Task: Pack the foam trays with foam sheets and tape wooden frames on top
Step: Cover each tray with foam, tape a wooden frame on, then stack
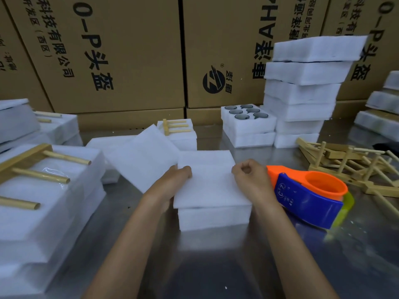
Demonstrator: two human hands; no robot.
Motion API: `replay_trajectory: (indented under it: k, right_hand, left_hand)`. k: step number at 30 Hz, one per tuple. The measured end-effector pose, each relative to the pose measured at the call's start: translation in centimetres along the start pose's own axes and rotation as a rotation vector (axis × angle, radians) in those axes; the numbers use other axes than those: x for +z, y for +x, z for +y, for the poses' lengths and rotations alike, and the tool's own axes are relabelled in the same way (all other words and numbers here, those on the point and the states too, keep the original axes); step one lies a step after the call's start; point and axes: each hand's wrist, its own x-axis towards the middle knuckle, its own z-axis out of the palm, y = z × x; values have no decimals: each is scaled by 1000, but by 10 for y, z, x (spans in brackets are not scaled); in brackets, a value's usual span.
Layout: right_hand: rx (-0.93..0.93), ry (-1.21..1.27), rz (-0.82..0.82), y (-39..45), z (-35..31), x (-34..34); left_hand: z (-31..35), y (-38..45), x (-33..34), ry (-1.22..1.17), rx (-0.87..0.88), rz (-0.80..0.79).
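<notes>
A white foam tray (213, 219) stands on the steel table in front of me, covered by a thin white foam sheet (209, 182). My left hand (174, 180) grips the sheet's left edge, fingers curled over it. My right hand (250, 178) has its fingers curled at the sheet's right edge, pinching it. An orange and blue tape dispenser (308, 199) lies just right of my right hand. Loose wooden frames (349, 162) are piled at the right.
A pile of loose foam sheets (140, 156) lies left of the tray. Packed trays with wooden frames taped on top (43, 180) fill the left side. A tray holding several dark cups (248, 119) and a tall stack of foam trays (302, 93) stand behind, before cardboard boxes (129, 50).
</notes>
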Motion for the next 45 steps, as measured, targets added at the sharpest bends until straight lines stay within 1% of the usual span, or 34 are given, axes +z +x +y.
replay_trajectory:
  k: [3,6,9,11,13,16,18,19,21,25,27,28,29,32,34,37,38,40,42,44,45]
  right_hand:
    - [-72,-58,41,-5,-5,-1]
    - [-130,-76,100,-7,-15,-13]
    - [-208,-186,150,7,-25,-40]
    - [-251,-287,153,28,-27,-65]
    - [-221,-454,135,57,-23,-93]
    - [-14,-832,107,102,-4,-133]
    - [107,-981,46,120,16,-154]
    - [133,-1028,13,126,27,-161]
    - [106,-1077,-7,134,45,-169]
    - [-78,-1108,123,138,45,-175]
    - [-134,-1013,133,137,35,-178]
    - [-147,-917,126,134,26,-178]
    - [-151,-777,114,130,15,-176]
    - [-130,-242,82,112,-31,-163]
    - [-148,-30,55,97,-62,-150]
    - [-189,179,-44,73,-101,-128]
    - [-166,263,-104,66,-109,-120]
    - [-58,382,-234,54,-118,-98]
    - [43,452,-333,46,-116,-74]
    - [62,537,-341,41,-114,-52]
    - [42,565,-321,40,-112,-43]
  left_hand:
    - [-6,5,2,12,1,59]
    - [-12,8,8,-61,57,38]
    - [-13,8,14,-104,99,66]
    - [-14,7,16,-140,109,48]
    - [-14,6,17,-166,123,34]
    - [-13,6,17,-167,124,67]
    - [-12,9,18,-147,111,92]
    - [-12,11,18,-133,104,98]
    - [-14,13,17,-117,104,99]
    - [-17,16,15,-91,117,91]
    - [-17,17,16,-86,113,92]
    - [-17,17,16,-88,113,94]
    - [-17,17,16,-87,112,100]
    - [-16,14,16,-81,102,97]
    - [-16,13,15,-89,110,83]
    - [-16,13,14,-43,167,91]
    - [-16,12,14,-8,187,103]
    - [-16,10,14,17,217,120]
    - [-18,7,15,-44,192,104]
    - [-22,5,15,-136,151,80]
    - [-25,5,15,-232,135,68]
